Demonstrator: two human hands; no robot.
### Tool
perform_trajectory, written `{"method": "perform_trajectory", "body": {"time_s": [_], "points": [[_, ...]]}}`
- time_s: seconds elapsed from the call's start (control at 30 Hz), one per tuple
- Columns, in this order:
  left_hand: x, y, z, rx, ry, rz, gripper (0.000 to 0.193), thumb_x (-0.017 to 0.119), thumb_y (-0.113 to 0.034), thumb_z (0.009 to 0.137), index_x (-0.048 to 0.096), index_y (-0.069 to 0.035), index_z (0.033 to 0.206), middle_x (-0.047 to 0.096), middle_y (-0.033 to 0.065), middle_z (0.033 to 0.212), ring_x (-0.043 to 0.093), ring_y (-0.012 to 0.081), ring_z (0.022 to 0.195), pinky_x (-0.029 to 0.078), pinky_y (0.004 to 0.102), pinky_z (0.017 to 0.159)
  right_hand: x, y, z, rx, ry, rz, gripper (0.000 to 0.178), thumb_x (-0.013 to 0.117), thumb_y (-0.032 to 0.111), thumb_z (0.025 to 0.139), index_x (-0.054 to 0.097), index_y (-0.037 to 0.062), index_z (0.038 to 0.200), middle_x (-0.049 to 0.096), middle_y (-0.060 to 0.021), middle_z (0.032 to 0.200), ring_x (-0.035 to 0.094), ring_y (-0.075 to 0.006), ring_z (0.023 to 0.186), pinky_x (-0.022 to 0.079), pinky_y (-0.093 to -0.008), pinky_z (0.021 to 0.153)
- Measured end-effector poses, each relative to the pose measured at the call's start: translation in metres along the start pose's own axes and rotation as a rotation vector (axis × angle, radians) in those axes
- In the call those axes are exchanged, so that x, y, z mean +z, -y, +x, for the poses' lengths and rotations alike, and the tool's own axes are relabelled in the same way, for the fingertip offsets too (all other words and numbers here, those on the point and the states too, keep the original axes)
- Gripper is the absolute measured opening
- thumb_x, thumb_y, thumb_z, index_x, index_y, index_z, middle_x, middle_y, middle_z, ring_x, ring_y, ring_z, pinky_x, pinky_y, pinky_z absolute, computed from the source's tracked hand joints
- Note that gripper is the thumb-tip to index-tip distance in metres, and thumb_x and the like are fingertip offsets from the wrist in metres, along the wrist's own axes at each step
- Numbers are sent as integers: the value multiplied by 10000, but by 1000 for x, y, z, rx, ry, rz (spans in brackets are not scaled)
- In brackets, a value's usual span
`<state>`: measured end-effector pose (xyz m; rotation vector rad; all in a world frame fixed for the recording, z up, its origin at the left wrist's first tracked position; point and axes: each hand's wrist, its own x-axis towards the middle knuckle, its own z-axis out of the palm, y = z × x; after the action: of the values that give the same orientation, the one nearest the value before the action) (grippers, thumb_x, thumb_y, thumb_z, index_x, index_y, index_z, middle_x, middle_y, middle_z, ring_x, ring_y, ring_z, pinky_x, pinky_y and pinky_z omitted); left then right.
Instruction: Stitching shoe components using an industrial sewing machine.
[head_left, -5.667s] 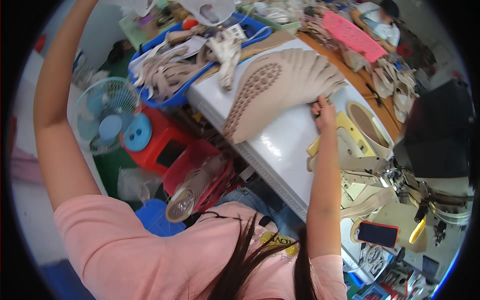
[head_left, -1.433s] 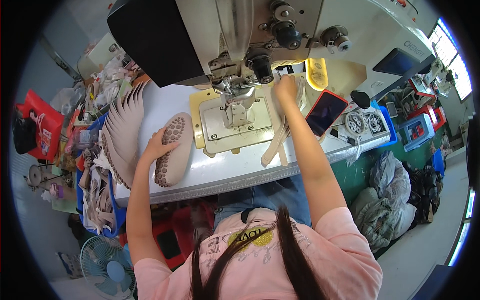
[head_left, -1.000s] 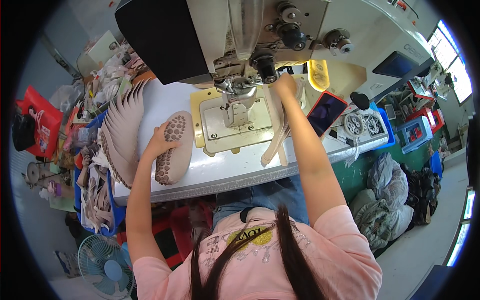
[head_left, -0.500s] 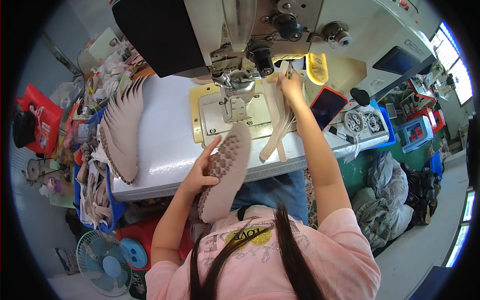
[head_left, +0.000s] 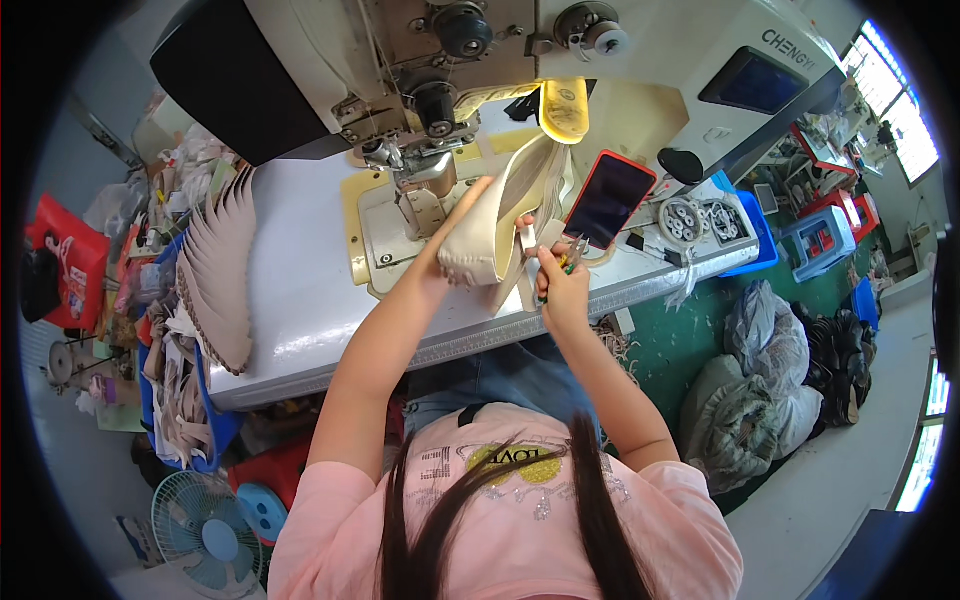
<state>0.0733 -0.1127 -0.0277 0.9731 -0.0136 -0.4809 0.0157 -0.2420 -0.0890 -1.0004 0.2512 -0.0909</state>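
Observation:
A curved beige shoe piece (head_left: 478,245) stands on edge in front of the sewing machine's plate. My left hand (head_left: 527,232) reaches around behind it and grips it; only fingertips show at its right side, one with a white wrap. Close beside them, my right hand (head_left: 565,288) is closed around small thread snips (head_left: 574,256) with a green handle, blades pointing up. Pale beige strips (head_left: 525,285) hang down at the table edge between the hands. Most of the left hand is hidden by the shoe piece.
The sewing machine head (head_left: 430,110) looms over the work. A red-cased phone (head_left: 610,198) and a tray of bobbins (head_left: 705,222) lie to the right. Fanned beige pieces (head_left: 222,275) sit at the left, by a blue bin (head_left: 222,430) of scraps.
My left hand has carried the shoe piece up and right to beside the machine plate. My right hand has drawn back toward me with the snips. The view has shifted.

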Motion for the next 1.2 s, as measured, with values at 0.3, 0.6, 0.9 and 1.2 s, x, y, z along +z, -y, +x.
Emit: {"method": "perform_trajectory", "body": {"time_s": [0.3,0.6,0.9,1.2], "points": [[-24,10,29,-302,-24,-62,315,493,-371,781,541,-71,860,583,76,650,569,144,533,466,247,447,13,120,-96,-482,1257,-138,80,546,28,726,588,-40,720,588,-133,648,528,-249,467,393,-298,410],[-23,30,35,7,-25,265,595,539,-316,718,379,-52,1227,525,88,1028,522,127,875,440,239,706,33,137,-109,-72,1401,372,173,600,110,747,606,-60,716,559,-158,579,496,-251,420,371,-306,386],[-45,37,-58,102,619,-168,553,520,-372,753,390,39,1099,529,140,905,566,146,655,478,220,572,27,138,-93,-147,1312,413,159,617,86,714,605,-61,655,557,-159,535,489,-225,363,284,-271,328],[-51,113,-162,-240,350,-504,414,517,-269,805,436,-17,1125,497,138,1015,528,242,864,425,461,792,53,152,-65,-230,1332,506,167,592,152,755,533,16,832,572,-129,561,440,-135,357,281,-236,341]]}}
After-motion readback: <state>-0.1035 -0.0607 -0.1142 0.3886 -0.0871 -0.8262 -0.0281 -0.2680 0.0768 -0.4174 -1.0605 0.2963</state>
